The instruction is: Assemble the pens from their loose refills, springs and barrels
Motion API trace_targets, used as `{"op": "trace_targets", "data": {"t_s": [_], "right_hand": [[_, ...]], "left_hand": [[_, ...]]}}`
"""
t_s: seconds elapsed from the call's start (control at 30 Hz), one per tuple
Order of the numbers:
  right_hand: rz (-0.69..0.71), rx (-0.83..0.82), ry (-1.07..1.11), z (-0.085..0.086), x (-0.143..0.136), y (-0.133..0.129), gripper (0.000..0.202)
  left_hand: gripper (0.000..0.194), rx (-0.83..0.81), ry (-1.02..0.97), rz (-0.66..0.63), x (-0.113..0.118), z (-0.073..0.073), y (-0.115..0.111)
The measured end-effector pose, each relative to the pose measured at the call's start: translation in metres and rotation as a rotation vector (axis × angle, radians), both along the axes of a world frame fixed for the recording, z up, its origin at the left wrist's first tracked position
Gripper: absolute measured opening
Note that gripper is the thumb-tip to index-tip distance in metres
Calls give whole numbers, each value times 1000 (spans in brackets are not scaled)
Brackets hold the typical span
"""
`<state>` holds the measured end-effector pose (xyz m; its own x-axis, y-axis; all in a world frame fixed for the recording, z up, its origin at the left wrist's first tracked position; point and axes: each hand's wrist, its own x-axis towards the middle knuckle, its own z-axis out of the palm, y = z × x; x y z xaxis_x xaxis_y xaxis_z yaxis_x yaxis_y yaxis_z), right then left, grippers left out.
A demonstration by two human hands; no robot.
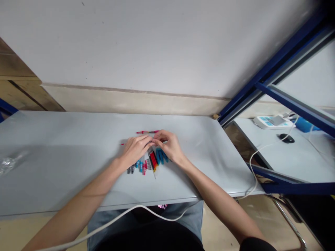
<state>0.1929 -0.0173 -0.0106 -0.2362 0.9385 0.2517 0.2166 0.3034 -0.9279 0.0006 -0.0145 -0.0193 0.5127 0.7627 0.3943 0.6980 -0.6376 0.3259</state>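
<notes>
My left hand (137,148) is closed, palm down, and a pen's red tip (123,144) pokes out past its left side. Most of that pen is hidden under the fingers. Meeting it fingertip to fingertip is my right hand (169,144), in a pinch; what it grips is too small to make out. A pen with red ends (142,132) lies just beyond the hands. Below them are refills (154,159) in black and red, blue pen barrels (160,157) partly under my right hand, and small clear, blue and red pen parts (144,167).
The grey table (65,167) stands against a white wall. Crumpled clear plastic (10,164) lies at its left. On the right rises a blue metal frame (264,85), with a second table holding a black mouse (286,138) and a white device (273,122). A white cable (141,206) crosses my lap.
</notes>
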Motion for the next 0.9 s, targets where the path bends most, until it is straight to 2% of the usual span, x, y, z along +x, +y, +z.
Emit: {"op": "trace_targets", "data": {"t_s": [0.13,0.23,0.27,0.3,0.37,0.43,0.5,0.67,0.9], "right_hand": [[69,0,-44,15,10,3,28],[42,51,-125,23,35,7,22],[82,58,-179,24,47,7,22],[157,45,-223,24,60,7,29],[325,-28,-317,22,87,3,59],[394,-115,-392,19,109,-2,81],[438,-166,-440,16,122,-8,89],[458,-151,-447,16,120,-13,87],[360,-81,-341,16,112,-14,71]], "left_hand": [[29,19,-4,26,1,1,-1],[26,7,6,72,2,3,-2],[25,2,1,77,3,3,-3],[24,0,-7,75,3,4,-3],[25,0,-18,64,4,4,-3],[26,4,-19,54,3,4,-2],[27,0,-13,48,3,3,-2],[26,-33,-29,35,3,3,-3],[23,-57,-105,4,0,0,1]]}}
